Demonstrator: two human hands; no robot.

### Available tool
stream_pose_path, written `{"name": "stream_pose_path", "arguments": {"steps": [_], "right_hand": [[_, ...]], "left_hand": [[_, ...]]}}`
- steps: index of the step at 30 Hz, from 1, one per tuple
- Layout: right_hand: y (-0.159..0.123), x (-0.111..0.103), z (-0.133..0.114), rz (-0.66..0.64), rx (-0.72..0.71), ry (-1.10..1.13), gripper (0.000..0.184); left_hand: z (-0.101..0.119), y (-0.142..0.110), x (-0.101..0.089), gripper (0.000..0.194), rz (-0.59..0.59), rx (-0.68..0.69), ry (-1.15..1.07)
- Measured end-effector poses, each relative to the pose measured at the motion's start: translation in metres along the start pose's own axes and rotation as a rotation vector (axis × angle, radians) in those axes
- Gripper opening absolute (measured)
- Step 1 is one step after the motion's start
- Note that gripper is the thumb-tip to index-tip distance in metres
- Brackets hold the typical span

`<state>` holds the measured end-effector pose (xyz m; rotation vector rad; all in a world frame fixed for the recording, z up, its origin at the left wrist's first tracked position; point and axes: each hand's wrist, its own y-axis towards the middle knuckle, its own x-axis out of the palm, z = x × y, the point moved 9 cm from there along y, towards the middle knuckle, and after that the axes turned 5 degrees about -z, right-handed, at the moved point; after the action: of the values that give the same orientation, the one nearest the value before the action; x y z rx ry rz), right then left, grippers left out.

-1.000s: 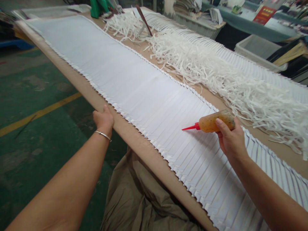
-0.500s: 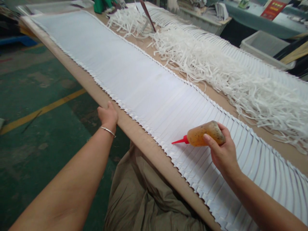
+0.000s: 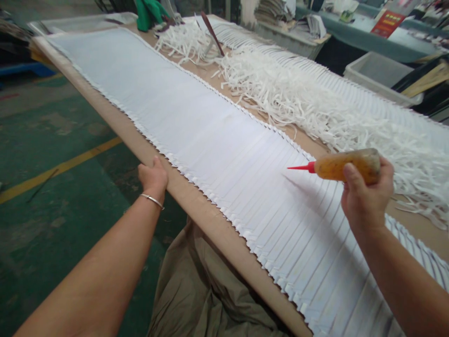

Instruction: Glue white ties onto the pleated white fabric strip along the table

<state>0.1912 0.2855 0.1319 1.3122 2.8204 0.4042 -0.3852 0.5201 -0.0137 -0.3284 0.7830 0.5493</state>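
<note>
My right hand is wrapped around a squeeze bottle of amber liquid, held sideways with its red pointed nozzle aimed left. The nozzle tip hovers over a long row of overlapping white sheets, casting a shadow on them; whether it touches cannot be made out. These sheets are fanned along the table, with small folded tabs on both long edges. At the near edge of the brown-topped table, my left hand grips the rim, thumb on top and fingers hidden beneath.
Behind the sheets lies a heap of white paper strips, with a dark stick standing at its left part. A second fanned row runs beyond it. A grey plastic bin and a green object are farther back.
My right hand has moved the bottle up and to the right, away from the near edge of the sheets. My left hand stays on the table rim while the view shifts slightly.
</note>
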Motion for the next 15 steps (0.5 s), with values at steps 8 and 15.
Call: {"name": "stream_pose_path", "arguments": {"steps": [8, 15], "right_hand": [[0.098, 0.004, 0.057, 0.023, 0.056, 0.110, 0.041], [0.115, 0.016, 0.076, 0.053, 0.093, 0.027, 0.044]], "left_hand": [[0.005, -0.006, -0.007, 0.044, 0.006, -0.006, 0.018], [0.008, -0.008, -0.010, 0.044, 0.002, -0.003, 0.042]]}}
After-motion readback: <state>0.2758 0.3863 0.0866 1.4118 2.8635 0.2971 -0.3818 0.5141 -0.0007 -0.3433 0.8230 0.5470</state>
